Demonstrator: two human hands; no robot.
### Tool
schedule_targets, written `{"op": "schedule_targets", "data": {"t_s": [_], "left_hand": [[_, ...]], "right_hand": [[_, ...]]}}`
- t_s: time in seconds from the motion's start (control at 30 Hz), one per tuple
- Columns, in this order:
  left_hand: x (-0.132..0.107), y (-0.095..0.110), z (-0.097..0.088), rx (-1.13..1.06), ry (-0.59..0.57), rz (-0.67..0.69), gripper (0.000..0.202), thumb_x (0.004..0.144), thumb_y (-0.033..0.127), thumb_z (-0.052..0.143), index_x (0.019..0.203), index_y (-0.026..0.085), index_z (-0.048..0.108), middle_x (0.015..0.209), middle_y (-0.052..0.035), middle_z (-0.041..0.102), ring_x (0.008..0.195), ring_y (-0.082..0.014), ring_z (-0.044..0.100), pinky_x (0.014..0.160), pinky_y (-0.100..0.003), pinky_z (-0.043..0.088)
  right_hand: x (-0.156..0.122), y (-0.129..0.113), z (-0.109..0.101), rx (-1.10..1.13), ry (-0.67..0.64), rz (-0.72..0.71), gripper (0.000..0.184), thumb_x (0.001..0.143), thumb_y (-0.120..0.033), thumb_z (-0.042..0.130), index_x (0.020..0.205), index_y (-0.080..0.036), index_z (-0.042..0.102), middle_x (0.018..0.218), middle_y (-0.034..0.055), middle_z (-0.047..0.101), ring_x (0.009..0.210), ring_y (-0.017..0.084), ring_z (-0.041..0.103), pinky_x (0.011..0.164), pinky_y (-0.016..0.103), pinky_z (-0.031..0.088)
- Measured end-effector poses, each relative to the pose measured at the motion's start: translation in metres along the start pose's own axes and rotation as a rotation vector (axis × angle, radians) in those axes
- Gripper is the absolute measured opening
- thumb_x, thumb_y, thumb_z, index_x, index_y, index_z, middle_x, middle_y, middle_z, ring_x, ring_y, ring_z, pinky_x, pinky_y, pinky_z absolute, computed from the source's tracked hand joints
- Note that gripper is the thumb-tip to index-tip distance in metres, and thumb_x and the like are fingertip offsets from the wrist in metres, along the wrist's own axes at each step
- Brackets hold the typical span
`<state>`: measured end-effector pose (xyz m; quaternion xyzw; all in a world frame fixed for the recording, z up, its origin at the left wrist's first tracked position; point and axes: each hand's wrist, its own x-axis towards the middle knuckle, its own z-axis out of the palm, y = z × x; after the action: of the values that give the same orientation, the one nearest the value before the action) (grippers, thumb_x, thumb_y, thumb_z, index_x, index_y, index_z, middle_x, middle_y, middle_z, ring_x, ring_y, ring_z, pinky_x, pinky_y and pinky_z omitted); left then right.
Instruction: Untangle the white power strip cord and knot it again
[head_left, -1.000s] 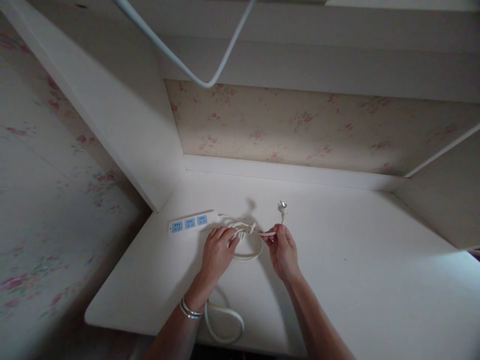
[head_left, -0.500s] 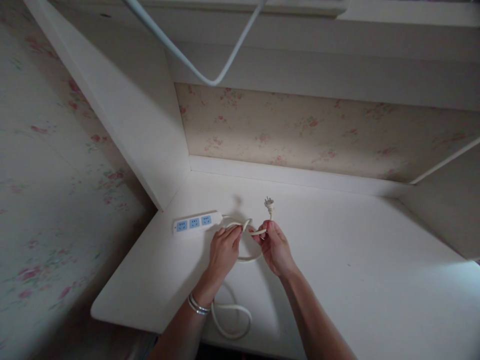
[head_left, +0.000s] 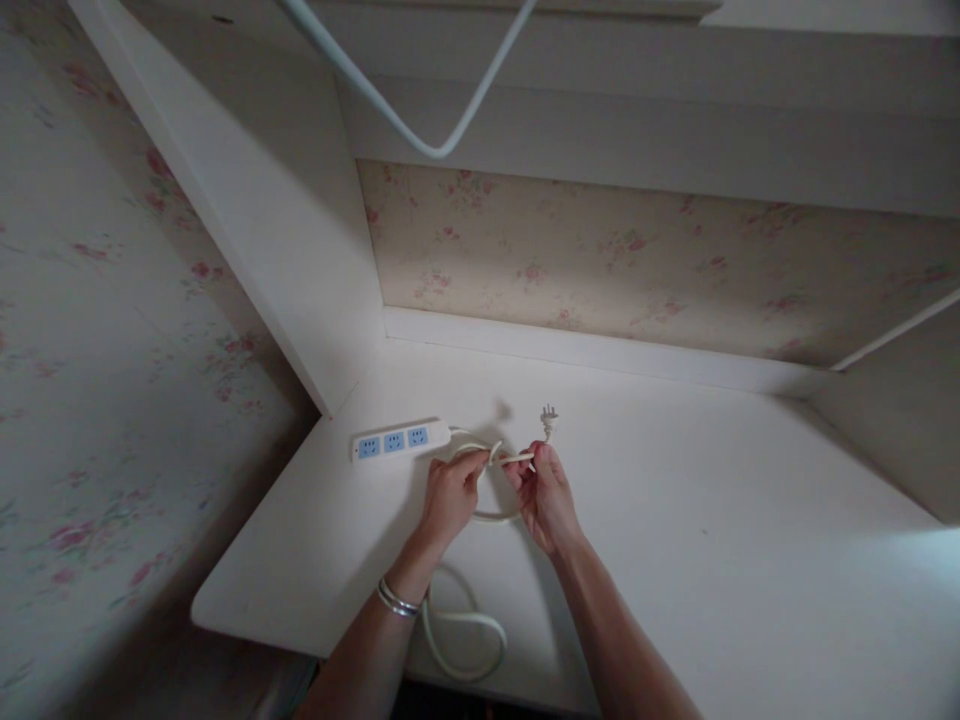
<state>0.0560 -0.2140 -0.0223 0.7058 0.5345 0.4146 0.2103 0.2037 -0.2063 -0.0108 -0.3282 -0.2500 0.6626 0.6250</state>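
White flexible power cord (head_left: 495,518), looped, over the white flat-topped desk (head_left: 675,500). Left bare hand (head_left: 448,495): fingers closed on the cord's looped part. Right bare hand (head_left: 547,500): thumb and fingers pinched on the cord, just beside the off-white 3-pin plug (head_left: 550,418), pins pointing away. White oblong power strip (head_left: 438,433), 3 blue sockets (head_left: 394,442): on desk, left of hands.

The left forearm (head_left: 367,650) and right forearm (head_left: 619,630) reach forward, slanting inward. The left hand (head_left: 448,497) is back-up, its thumb and fingers pinched together and pointing toward the other. The right hand (head_left: 550,507), near but apart, has its thumb pressed down over curled fingers.
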Motion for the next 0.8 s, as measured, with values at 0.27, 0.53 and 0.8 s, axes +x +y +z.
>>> {"op": "schedule_targets", "data": {"t_s": [0.27, 0.53, 0.8], "left_hand": [[0.004, -0.007, 0.005, -0.22, -0.025, 0.039, 0.036, 0.084, 0.009, 0.047, 0.104, 0.027, 0.07, 0.103, -0.0034, 0.07, 0.085, -0.0153, 0.065, 0.076, -0.028, 0.052], [0.005, -0.008, 0.004, -0.083, -0.101, 0.108, 0.035, 0.086, 0.01, 0.05, 0.107, 0.03, 0.069, 0.102, -0.0033, 0.07, 0.082, -0.0146, 0.063, 0.071, -0.027, 0.048], [0.001, 0.001, 0.004, 0.138, -0.131, 0.027, 0.032, 0.09, 0.014, 0.048, 0.11, 0.032, 0.065, 0.105, -0.0009, 0.068, 0.093, -0.0158, 0.061, 0.08, -0.032, 0.037]], "right_hand": [[0.0, 0.01, -0.013, 0.034, 0.048, -0.012, 0.025, 0.079, -0.045, 0.067, 0.088, -0.026, 0.055, 0.076, -0.0068, 0.062, 0.069, 0.009, 0.067, 0.073, 0.023, 0.055], [-0.001, 0.004, -0.023, -0.084, 0.089, -0.081, 0.023, 0.079, -0.043, 0.067, 0.086, -0.024, 0.056, 0.078, -0.0067, 0.061, 0.066, 0.007, 0.066, 0.069, 0.018, 0.054], [0.0, 0.004, -0.027, -0.153, 0.069, -0.069, 0.024, 0.079, -0.044, 0.067, 0.09, -0.024, 0.058, 0.08, -0.0061, 0.06, 0.067, 0.007, 0.063, 0.07, 0.019, 0.054]]}}
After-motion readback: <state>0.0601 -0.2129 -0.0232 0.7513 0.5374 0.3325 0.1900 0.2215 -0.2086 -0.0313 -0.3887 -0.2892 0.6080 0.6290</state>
